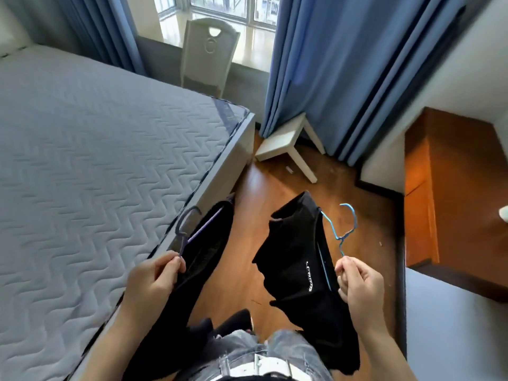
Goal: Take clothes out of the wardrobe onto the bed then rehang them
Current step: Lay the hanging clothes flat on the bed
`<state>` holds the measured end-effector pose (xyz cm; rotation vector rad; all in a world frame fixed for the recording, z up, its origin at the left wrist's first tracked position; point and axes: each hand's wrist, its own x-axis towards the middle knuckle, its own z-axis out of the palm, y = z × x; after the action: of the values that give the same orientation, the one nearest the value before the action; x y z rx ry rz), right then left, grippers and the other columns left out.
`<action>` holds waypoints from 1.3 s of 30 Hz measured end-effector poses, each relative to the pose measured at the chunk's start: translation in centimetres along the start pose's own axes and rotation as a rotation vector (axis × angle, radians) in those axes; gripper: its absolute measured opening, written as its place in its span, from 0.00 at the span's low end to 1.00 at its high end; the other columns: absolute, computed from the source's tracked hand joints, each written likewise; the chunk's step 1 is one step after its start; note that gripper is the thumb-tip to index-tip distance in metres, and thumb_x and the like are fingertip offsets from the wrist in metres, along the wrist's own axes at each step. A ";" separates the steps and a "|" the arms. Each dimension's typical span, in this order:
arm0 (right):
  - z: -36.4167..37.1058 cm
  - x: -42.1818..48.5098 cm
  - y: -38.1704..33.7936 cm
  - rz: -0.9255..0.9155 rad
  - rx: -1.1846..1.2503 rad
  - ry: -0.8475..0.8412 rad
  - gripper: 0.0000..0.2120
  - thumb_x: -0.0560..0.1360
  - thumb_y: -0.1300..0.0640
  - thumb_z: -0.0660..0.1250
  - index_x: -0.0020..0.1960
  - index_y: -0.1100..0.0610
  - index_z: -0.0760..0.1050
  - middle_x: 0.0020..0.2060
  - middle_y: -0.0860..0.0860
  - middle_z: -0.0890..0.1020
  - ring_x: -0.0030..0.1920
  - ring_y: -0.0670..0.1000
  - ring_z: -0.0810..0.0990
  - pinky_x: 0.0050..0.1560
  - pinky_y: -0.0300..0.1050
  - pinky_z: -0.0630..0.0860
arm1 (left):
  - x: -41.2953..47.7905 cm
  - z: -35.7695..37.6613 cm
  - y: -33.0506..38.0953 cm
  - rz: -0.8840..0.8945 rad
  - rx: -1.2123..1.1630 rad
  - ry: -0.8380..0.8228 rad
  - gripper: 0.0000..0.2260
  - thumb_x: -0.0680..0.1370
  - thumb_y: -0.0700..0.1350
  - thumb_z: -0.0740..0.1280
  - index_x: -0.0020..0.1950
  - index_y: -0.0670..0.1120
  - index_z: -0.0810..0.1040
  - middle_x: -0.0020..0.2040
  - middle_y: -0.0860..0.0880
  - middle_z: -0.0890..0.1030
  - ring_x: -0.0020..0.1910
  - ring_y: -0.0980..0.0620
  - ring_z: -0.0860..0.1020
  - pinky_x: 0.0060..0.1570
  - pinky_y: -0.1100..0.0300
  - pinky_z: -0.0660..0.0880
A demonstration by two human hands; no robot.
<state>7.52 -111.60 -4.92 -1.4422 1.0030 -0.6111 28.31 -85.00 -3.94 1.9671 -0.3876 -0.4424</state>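
Left hand (154, 279) pinches purple wire hanger (189, 229), hook pointing away, black garment (192, 270) hanging long at bed edge. Right hand (360, 281) pinches blue wire hanger (343, 229), black shirt (297, 270) draped over wood floor (343, 193). Quilted mattress (82, 160) left; white stool (286, 144) beyond.

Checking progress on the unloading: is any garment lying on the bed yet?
No. The bed shows bare mattress; both black garments hang from hangers in the left hand and right hand.
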 end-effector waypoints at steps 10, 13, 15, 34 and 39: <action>2.7 20.9 -4.7 -0.027 0.077 0.110 0.15 0.78 0.65 0.59 0.33 0.68 0.66 0.24 0.51 0.58 0.25 0.47 0.55 0.25 0.37 0.52 | 24.7 8.9 9.3 0.118 -0.043 -0.072 0.12 0.74 0.48 0.59 0.35 0.45 0.76 0.22 0.53 0.66 0.22 0.55 0.62 0.29 0.59 0.58; 4.6 28.7 -5.3 -0.020 0.106 0.098 0.15 0.78 0.65 0.60 0.32 0.66 0.67 0.24 0.50 0.58 0.25 0.47 0.55 0.26 0.37 0.52 | 31.7 11.0 10.6 0.116 -0.053 -0.034 0.12 0.74 0.47 0.60 0.34 0.45 0.76 0.22 0.52 0.65 0.23 0.54 0.62 0.27 0.61 0.57; 6.2 34.6 -6.6 0.004 0.126 0.084 0.16 0.77 0.67 0.61 0.31 0.65 0.66 0.25 0.51 0.58 0.25 0.48 0.55 0.26 0.37 0.52 | 36.5 12.2 12.1 0.120 -0.042 0.026 0.11 0.73 0.46 0.60 0.33 0.44 0.75 0.22 0.51 0.64 0.23 0.54 0.61 0.25 0.62 0.57; 30.5 64.2 -20.1 -0.025 0.269 0.160 0.13 0.76 0.66 0.59 0.32 0.61 0.66 0.21 0.45 0.59 0.20 0.44 0.55 0.22 0.33 0.52 | 73.2 7.2 20.3 0.257 -0.136 0.021 0.13 0.77 0.41 0.60 0.34 0.41 0.76 0.21 0.54 0.67 0.22 0.57 0.64 0.26 0.64 0.61; 39.2 67.2 -23.9 -0.055 0.323 0.179 0.15 0.77 0.64 0.59 0.31 0.59 0.67 0.20 0.44 0.60 0.20 0.43 0.55 0.22 0.33 0.52 | 82.0 1.2 20.3 0.230 -0.254 0.043 0.14 0.78 0.38 0.59 0.33 0.42 0.75 0.22 0.54 0.64 0.21 0.54 0.61 0.23 0.66 0.58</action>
<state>78.66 -150.76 -0.14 -1.1474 0.9545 -0.9117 98.42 -131.66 2.95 1.6606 -0.4989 -0.2859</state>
